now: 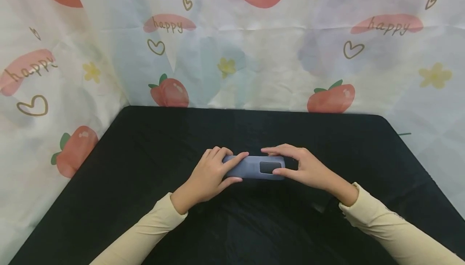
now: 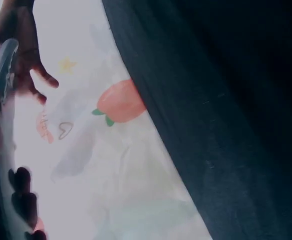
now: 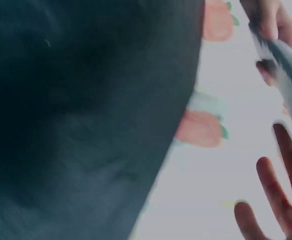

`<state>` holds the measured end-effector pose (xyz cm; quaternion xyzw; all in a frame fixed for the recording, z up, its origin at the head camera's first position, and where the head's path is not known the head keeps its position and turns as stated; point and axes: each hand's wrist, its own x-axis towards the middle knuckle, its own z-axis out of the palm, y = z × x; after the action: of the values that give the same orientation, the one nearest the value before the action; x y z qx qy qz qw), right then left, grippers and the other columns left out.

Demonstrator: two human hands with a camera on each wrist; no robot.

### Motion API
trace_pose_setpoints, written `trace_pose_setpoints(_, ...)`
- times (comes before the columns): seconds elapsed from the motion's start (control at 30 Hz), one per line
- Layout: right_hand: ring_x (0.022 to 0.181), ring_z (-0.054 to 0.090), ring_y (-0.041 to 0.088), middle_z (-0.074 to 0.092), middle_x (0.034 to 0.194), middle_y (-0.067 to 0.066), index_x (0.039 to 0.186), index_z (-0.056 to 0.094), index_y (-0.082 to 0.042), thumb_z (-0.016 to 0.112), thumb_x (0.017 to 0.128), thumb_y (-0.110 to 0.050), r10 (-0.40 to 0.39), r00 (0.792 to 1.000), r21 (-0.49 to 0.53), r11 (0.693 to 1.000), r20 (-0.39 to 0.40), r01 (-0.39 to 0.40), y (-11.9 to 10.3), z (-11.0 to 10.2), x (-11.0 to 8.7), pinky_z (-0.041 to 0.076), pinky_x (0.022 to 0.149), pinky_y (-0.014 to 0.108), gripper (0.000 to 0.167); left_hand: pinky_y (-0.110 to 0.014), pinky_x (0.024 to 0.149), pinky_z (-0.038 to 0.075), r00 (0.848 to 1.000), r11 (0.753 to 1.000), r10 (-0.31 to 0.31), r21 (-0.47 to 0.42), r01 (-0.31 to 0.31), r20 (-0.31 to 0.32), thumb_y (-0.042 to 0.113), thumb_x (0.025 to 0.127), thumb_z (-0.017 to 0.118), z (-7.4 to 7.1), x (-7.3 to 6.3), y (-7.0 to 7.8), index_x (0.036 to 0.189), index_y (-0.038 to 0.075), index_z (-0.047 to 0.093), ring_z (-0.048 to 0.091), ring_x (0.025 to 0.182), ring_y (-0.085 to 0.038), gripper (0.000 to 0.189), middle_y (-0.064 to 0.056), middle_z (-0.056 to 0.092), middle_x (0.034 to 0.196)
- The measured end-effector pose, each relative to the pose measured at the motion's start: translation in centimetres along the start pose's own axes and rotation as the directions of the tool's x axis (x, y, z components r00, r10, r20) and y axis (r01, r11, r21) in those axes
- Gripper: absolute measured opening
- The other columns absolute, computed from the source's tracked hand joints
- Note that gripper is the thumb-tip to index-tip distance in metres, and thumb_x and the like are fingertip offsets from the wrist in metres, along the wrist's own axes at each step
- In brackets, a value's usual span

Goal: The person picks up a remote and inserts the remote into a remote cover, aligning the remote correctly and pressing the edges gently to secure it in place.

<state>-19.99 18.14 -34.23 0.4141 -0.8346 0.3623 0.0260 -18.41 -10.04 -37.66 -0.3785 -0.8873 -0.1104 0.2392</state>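
A slim blue-grey oblong thing [image 1: 251,167] with rounded corners and a dark rectangular panel near its right end is held above the black table; its exact kind cannot be told. My left hand [image 1: 208,173] grips its left end, with thumb on the near side and fingers over the top and far side. Around the right end, my right hand [image 1: 308,167] has its fingers extended, the thumb over the dark panel. Spread, straight right fingers [image 3: 273,185] show beside the thing in the right wrist view. Left fingertips [image 2: 24,202] curl round its edge in the left wrist view.
A black cloth covers the table [image 1: 181,131], which has rounded far corners. Behind it and to the sides hangs a pale curtain [image 1: 261,59] printed with fruit, hearts and the word "happy". Both forearms wear cream sleeves [image 1: 145,226].
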Motion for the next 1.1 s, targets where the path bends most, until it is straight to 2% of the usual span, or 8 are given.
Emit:
trace_pose_setpoints(0.1, 0.114, 0.053, 0.009, 0.059, 0.123, 0.005, 0.118, 0.064, -0.016, 0.073, 0.079, -0.006, -0.189, 0.982, -0.009, 0.982, 0.009, 0.189, -0.2, -1.2, 0.1, 0.046, 0.089, 0.020, 0.041, -0.030, 0.079, 0.041, 1.000, 0.999, -0.004, -0.040, 0.005, 0.029, 0.046, 0.084, 0.065, -0.5, 0.1, -0.3, 0.140, 0.028, 0.045, 0.049, 0.088, -0.015, 0.062, -0.001, 0.057, 0.103)
trace_pose_setpoints(0.23, 0.109, 0.056, 0.014, 0.063, 0.114, 0.008, 0.100, 0.071, -0.015, 0.070, 0.081, -0.005, -0.438, 0.899, 0.005, 0.899, 0.019, 0.438, -0.5, -2.0, 0.6, 0.042, 0.094, 0.016, 0.022, -0.028, 0.078, 0.041, 0.996, 0.995, 0.018, -0.097, -0.010, 0.085, 0.046, 0.084, 0.065, -1.1, 0.0, -1.0, 0.138, 0.029, 0.047, 0.049, 0.089, -0.013, 0.060, 0.001, 0.057, 0.104)
trace_pose_setpoints(0.33, 0.103, 0.058, 0.017, 0.066, 0.108, 0.006, 0.097, 0.070, -0.014, 0.068, 0.084, -0.009, -0.529, 0.848, -0.043, 0.847, 0.037, 0.530, -0.8, -2.0, 0.8, 0.040, 0.095, 0.017, 0.014, -0.026, 0.077, 0.040, 0.990, 0.990, 0.043, -0.136, -0.025, 0.134, 0.046, 0.085, 0.063, -1.4, -0.2, -1.2, 0.138, 0.029, 0.047, 0.047, 0.088, -0.011, 0.059, 0.003, 0.058, 0.103)
trace_pose_setpoints(0.5, 0.098, 0.060, 0.013, 0.068, 0.104, -0.001, 0.091, 0.069, -0.016, 0.064, 0.089, -0.021, -0.512, 0.853, -0.190, 0.832, 0.095, 0.521, -1.6, -1.8, 0.6, 0.040, 0.088, 0.020, 0.008, -0.024, 0.076, 0.039, 0.980, 0.979, 0.051, -0.202, -0.011, 0.195, 0.046, 0.085, 0.062, -1.6, -0.3, -1.5, 0.137, 0.029, 0.048, 0.046, 0.086, -0.009, 0.056, 0.004, 0.058, 0.103)
trace_pose_setpoints(0.6, 0.093, 0.060, 0.011, 0.068, 0.100, -0.005, 0.085, 0.066, -0.017, 0.069, 0.085, -0.021, -0.511, 0.847, -0.322, 0.785, 0.145, 0.529, -2.2, -1.2, 0.4, 0.043, 0.081, 0.023, 0.005, -0.023, 0.075, 0.039, 0.972, 0.981, 0.061, -0.196, -0.016, 0.226, 0.047, 0.085, 0.062, -1.7, -0.4, -1.5, 0.136, 0.031, 0.049, 0.046, 0.086, -0.009, 0.055, 0.004, 0.059, 0.104)
trace_pose_setpoints(0.7, 0.090, 0.058, 0.011, 0.064, 0.100, -0.004, 0.085, 0.062, -0.017, 0.076, 0.076, -0.015, -0.492, 0.845, -0.425, 0.733, 0.209, 0.531, -2.8, -0.6, 0.0, 0.045, 0.078, 0.026, 0.017, -0.023, 0.075, 0.039, 0.965, 0.983, 0.075, -0.183, -0.029, 0.251, 0.048, 0.086, 0.061, -1.6, -0.4, -1.5, 0.135, 0.031, 0.050, 0.046, 0.086, -0.008, 0.054, 0.004, 0.058, 0.103)
trace_pose_setpoints(0.87, 0.093, 0.057, 0.015, 0.058, 0.110, 0.002, 0.089, 0.059, -0.020, 0.086, 0.063, -0.016, -0.414, 0.865, -0.491, 0.712, 0.283, 0.502, -3.3, 0.2, -0.6, 0.048, 0.076, 0.030, 0.038, -0.024, 0.076, 0.038, 0.954, 0.982, 0.103, -0.182, -0.052, 0.281, 0.048, 0.086, 0.061, -1.6, -0.6, -1.3, 0.135, 0.030, 0.051, 0.046, 0.085, -0.008, 0.053, 0.004, 0.058, 0.102)
trace_pose_setpoints(1.1, 0.096, 0.059, 0.015, 0.061, 0.111, 0.001, 0.079, 0.064, -0.022, 0.087, 0.060, -0.018, -0.407, 0.857, -0.529, 0.675, 0.315, 0.514, -3.1, 0.9, -0.6, 0.049, 0.074, 0.030, 0.030, -0.025, 0.079, 0.038, 0.954, 0.990, 0.113, -0.112, -0.085, 0.279, 0.048, 0.084, 0.064, -1.7, -0.2, -0.9, 0.134, 0.031, 0.052, 0.047, 0.087, -0.010, 0.054, 0.004, 0.057, 0.102)
